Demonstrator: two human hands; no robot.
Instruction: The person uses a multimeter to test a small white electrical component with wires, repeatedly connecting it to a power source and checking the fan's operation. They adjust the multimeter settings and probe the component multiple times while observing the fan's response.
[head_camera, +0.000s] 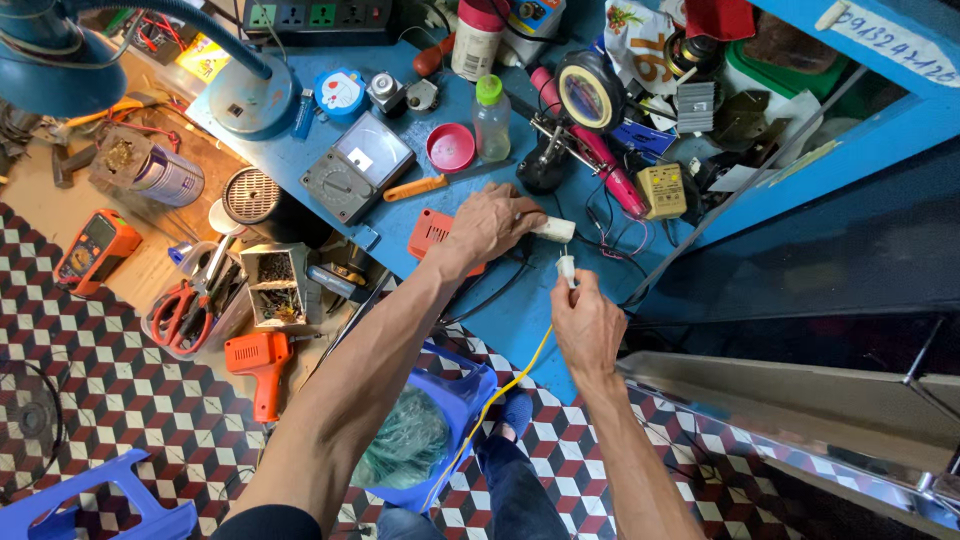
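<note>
My left hand (492, 222) lies knuckles-up on the blue painted worktop (520, 320), fingers curled down over one end of a small cream plastic block (554, 230), squarish and smooth, whose other end pokes out past my fingertips; my forearm runs long and straight from the lower left; my right hand (587, 325) comes up from below with the fingers pinched closed on a little white plastic plug (567, 268), held upright just beneath the block, near it but whether touching I cannot tell; a thin yellow cord (505, 390) trails from that hand down toward the floor; under my left wrist sits an orange plastic piece with slotted vents (432, 230), flat on the worktop; farther up stands a clear bottle with a green cap (490, 118), beside a round shallow pink lid (451, 147); a grey boxy analogue meter (358, 166) with a pale dial window lies tilted to the left of them; a black roll of tape (589, 92) stands on edge further right; a mustard-yellow cube-shaped box (661, 190) rests among loose parts near the worktop's right edge; below, on the checkered tile floor (110, 390), lies an orange pistol-shaped tool (260, 365), and red-handled scissors (176, 312) sit in a tub.
</note>
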